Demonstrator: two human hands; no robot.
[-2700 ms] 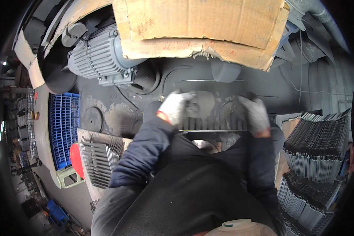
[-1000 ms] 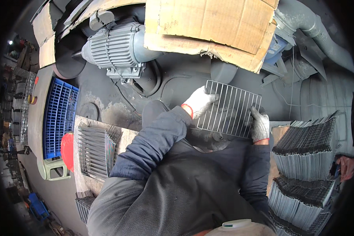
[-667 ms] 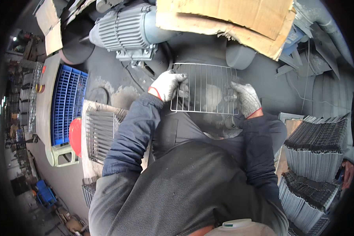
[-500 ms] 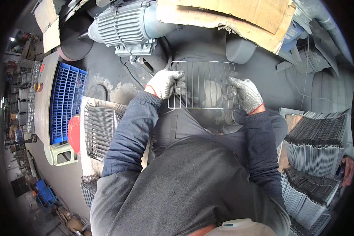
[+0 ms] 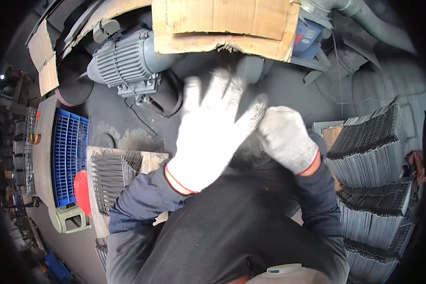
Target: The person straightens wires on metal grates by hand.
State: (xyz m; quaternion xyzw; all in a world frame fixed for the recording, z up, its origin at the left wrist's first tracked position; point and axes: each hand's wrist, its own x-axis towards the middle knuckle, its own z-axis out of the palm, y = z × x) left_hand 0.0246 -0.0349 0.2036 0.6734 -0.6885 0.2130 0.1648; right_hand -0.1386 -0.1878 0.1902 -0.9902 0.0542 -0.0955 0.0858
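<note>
My left hand (image 5: pixel 213 128), in a white work glove with a red cuff edge, is raised with its fingers spread, palm empty as far as it shows. Motion blurs its fingertips. Close beside its thumb is my right hand (image 5: pixel 288 139), gloved alike, with the fingers curled in. Whatever they hold, if anything, is hidden. On a board to the left lies a batch of wire racks (image 5: pixel 110 175). Tall stacks of wire racks (image 5: pixel 367 163) stand at the right.
A grey electric motor (image 5: pixel 123 61) sits ahead on the left, with cardboard (image 5: pixel 222 21) overhanging the far side. Past the board on the left are a blue plastic crate (image 5: pixel 71 156), a red round object (image 5: pixel 82 194) and a pale green stool (image 5: pixel 71 217). A ribbed duct (image 5: pixel 374 23) runs far right.
The single wire rack held between both hands is no longer seen in them. The left hand has risen and spread open; the right has curled and moved in beside it. The view has shifted.
</note>
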